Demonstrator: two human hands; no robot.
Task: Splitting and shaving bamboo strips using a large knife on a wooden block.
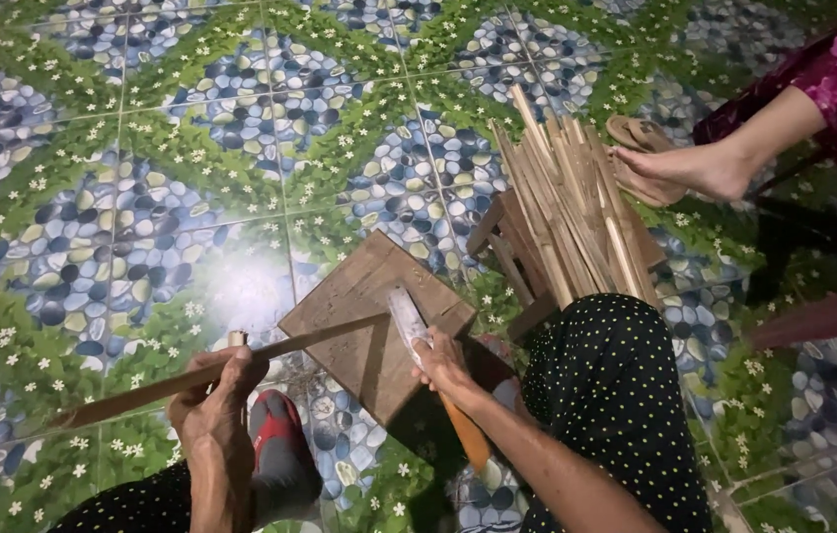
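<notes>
Bamboo: the left hand (pixel 213 407) is wrapped around a long thin bamboo strip (pixel 241 361) whose tip rests on a wooden block (pixel 359 316). The right hand (pixel 443 365) grasps a knife (pixel 414 331), blade against the strip's end; its orange handle is partly hidden. More bamboo strips (pixel 567 207) lie on a low stool, beside another person's foot (pixel 695 168).

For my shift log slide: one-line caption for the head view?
Left hand holds a long bamboo strip across a wooden block; right hand sets a knife against it.
</notes>
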